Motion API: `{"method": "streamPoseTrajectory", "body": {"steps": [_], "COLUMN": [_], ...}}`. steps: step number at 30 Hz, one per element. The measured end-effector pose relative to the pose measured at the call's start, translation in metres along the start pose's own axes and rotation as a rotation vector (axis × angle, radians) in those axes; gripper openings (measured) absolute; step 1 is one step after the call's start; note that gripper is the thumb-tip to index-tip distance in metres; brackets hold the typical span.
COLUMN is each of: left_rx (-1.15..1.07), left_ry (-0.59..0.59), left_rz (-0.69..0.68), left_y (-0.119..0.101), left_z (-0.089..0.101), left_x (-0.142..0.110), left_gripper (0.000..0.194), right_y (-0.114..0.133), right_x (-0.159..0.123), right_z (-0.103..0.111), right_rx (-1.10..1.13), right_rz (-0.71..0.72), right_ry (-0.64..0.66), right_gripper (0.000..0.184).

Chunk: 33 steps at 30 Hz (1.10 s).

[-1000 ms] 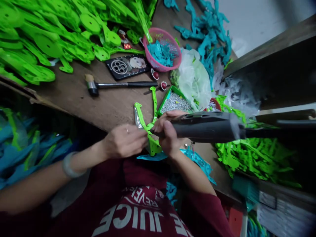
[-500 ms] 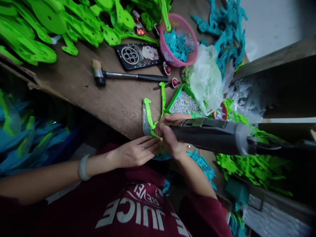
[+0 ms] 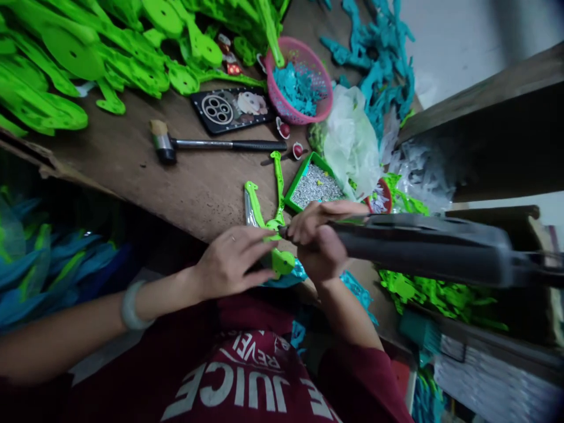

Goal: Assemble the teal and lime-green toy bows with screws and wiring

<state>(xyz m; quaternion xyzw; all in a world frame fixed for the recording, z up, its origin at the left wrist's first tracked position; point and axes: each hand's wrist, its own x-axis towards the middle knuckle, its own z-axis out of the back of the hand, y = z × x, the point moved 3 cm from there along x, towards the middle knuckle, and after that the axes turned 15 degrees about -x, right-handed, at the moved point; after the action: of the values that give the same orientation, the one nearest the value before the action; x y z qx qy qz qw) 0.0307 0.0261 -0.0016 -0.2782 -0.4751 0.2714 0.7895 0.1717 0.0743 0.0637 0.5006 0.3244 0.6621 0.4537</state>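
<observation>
Our right hand (image 3: pixel 321 245) clamps the electric screwdriver (image 3: pixel 423 249), likely for aim. Our left hand's (image 3: pixel 231 258) grip at the green part (image 3: pixel 284 262) we can't tell.

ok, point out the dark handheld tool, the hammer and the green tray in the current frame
Dark handheld tool (image 3: pixel 423 249): head view, middle of its thick barrel.
Hammer (image 3: pixel 215 144): head view, on its metal shaft.
Green tray (image 3: pixel 299 178): head view, on its left-hand rim.
</observation>
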Motion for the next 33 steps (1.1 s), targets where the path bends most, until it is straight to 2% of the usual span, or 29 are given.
{"method": "streamPoseTrajectory", "body": {"steps": [2, 3, 4, 5, 6, 7, 9, 10, 12, 14, 17, 19, 22, 25, 29, 33], "left_rx": [-0.029, -0.057, -0.094, -0.13, -0.129, -0.067, 0.142, 0.251, 0.362, 0.346, 0.371, 0.413, 0.477, 0.494, 0.485, 0.467], "left_ry": [-0.102, -0.082, -0.032, 0.05, 0.139, 0.185, 0.155, 0.098, 0.017, 0.114, 0.343, 0.433, 0.459, 0.425, 0.418, 0.413], "left_rz": [0.108, 0.085, 0.037, -0.001, -0.011, 0.002, 0.049, 0.053, -0.014, -0.197, -0.127, -0.057, -0.041, -0.071, -0.078, -0.086], "left_y": [0.015, 0.022, 0.029, 0.035, 0.041, 0.045, 0.044, 0.038, 0.017, -0.008, -0.024, -0.026, -0.024, -0.023, -0.023, -0.024], "left_z": [0.005, 0.003, 0.001, -0.002, -0.004, -0.003, 0.007, 0.014, 0.02, 0.012, -0.014, -0.028, -0.037, -0.035, -0.033, -0.034], "left_x": [0.032, 0.053, 0.075, 0.095, 0.113, 0.126, 0.133, 0.127, 0.098, 0.057, 0.005, -0.013, -0.017, -0.014, -0.013, -0.013], "left_gripper": [0.05, 0.048, 0.038, 0.023, 0.017, 0.017, 0.018, 0.019, 0.022, 0.027, 0.063, 0.077, 0.061, 0.048, 0.045, 0.045], "right_y": [0.018, 0.026, 0.031, 0.035, 0.036, 0.036, 0.028, 0.021, 0.003, -0.016, -0.04, -0.05, -0.058, -0.059, -0.058, -0.058], "right_x": [0.017, 0.026, 0.035, 0.043, 0.05, 0.055, 0.061, 0.061, 0.06, 0.058, 0.058, 0.061, 0.067, 0.072, 0.072, 0.069], "right_z": [0.012, 0.019, 0.024, 0.028, 0.032, 0.034, 0.033, 0.028, 0.012, -0.009, -0.037, -0.048, -0.057, -0.061, -0.065, -0.066], "right_rx": [0.082, 0.102, 0.099, 0.09, 0.079, 0.068, 0.049, 0.039, 0.022, 0.031, 0.047, 0.057, 0.066, 0.093, 0.146, 0.098], "right_rz": [0.173, 0.23, 0.259, 0.276, 0.29, 0.299, 0.271, 0.229, 0.124, 0.051, 0.005, -0.01, -0.029, -0.038, -0.029, -0.034], "right_ry": [-0.141, -0.199, -0.235, -0.276, -0.323, -0.378, -0.46, -0.47, -0.427, -0.331, -0.209, -0.177, -0.172, -0.159, -0.139, -0.133], "right_gripper": [0.016, 0.012, 0.009, 0.007, 0.007, 0.008, 0.009, 0.009, 0.013, 0.021, 0.028, 0.029, 0.03, 0.03, 0.027, 0.028]}}
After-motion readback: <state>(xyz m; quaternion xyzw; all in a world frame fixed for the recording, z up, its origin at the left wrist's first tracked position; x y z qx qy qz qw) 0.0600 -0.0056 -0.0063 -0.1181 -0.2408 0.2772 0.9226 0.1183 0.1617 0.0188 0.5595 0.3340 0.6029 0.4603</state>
